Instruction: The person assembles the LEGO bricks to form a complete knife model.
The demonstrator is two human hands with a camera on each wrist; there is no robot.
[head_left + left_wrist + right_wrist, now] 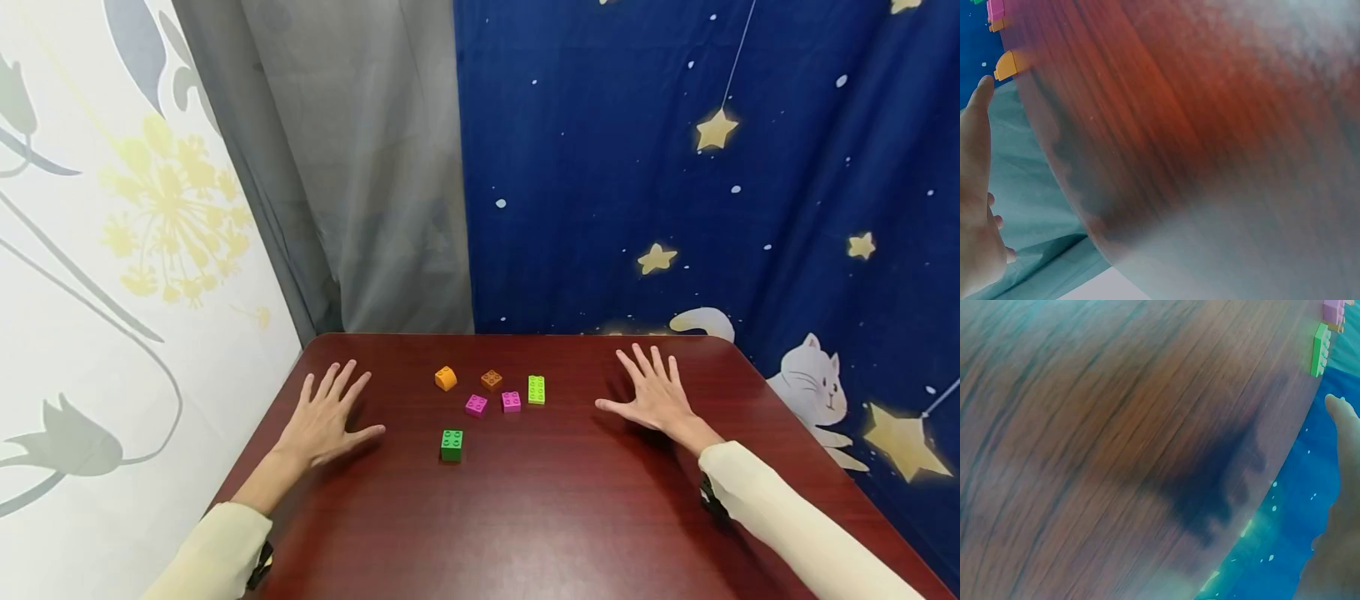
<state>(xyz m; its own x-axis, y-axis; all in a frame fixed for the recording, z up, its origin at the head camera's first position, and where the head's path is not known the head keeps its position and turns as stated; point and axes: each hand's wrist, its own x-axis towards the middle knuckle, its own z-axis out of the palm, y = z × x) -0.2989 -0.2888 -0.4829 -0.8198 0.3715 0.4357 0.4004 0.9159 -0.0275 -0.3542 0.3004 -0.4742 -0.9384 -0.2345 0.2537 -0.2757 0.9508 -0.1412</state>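
Several toy building bricks lie on the table between the hands. Nearest the person is a green brick point(452, 446). Behind it are two magenta bricks, one tilted point(476, 406) and one squarer point(512, 402). An orange curved brick point(446, 378) sits at the back left, beside a brown-orange brick point(491, 380). The lime brick point(536, 390), longer than the others, is rightmost. My left hand point(324, 421) is spread over the table's left side, holding nothing. On the right, my right hand point(654, 392) also has its fingers spread, with the lime brick the closest to it.
The dark red wooden table point(525, 517) has rounded far corners. Behind it hang a grey curtain point(375, 167) and a blue star-patterned curtain point(600, 167). A white floral panel point(67, 292) stands along the left.
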